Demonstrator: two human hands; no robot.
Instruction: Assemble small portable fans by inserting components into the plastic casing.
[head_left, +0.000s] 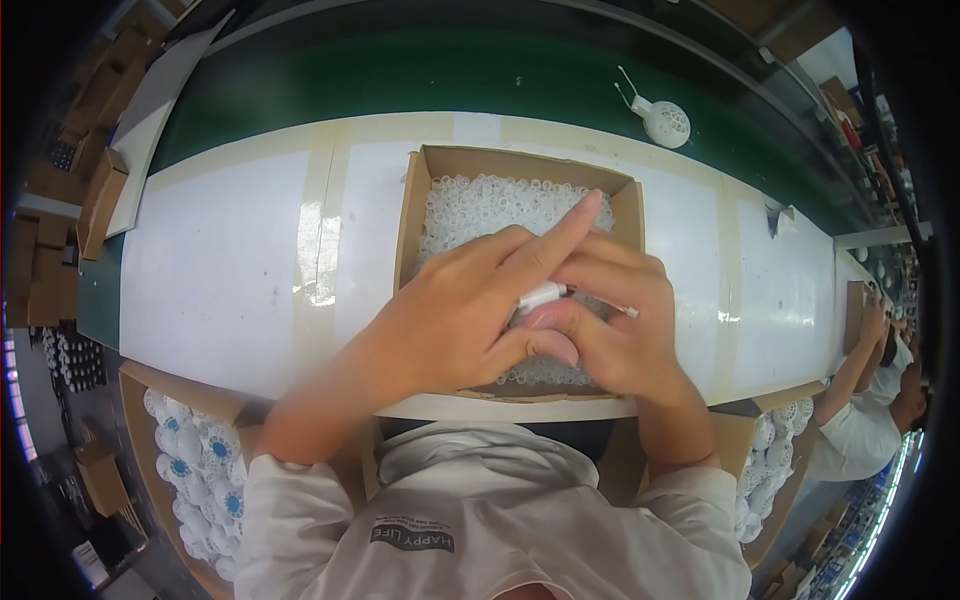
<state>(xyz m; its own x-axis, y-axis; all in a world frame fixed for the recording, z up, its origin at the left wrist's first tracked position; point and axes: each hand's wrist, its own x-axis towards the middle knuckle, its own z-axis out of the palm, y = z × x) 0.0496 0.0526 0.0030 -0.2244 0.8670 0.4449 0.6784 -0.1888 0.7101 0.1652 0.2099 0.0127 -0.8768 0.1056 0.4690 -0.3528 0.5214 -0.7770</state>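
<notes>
Over a cardboard box of small translucent plastic rings (470, 205), both my hands meet around a white plastic part (542, 296). Only a short white stem of it shows between the fingers, and a thin wire end sticks out by the right fingers. My left hand (470, 295) is closed around the part from the left, its index finger stretched toward the upper right. The fingers of my right hand (625, 320) are bent over it from the other side, thumb pressed near the stem. The rest of the part is hidden by my hands.
On the green conveyor belt (400, 85) lies a white part with a round perforated head (667, 124), stem and two wires. Cartons of round white parts stand low at left (200, 470) and right (765, 460). Another person (860, 430) works at far right.
</notes>
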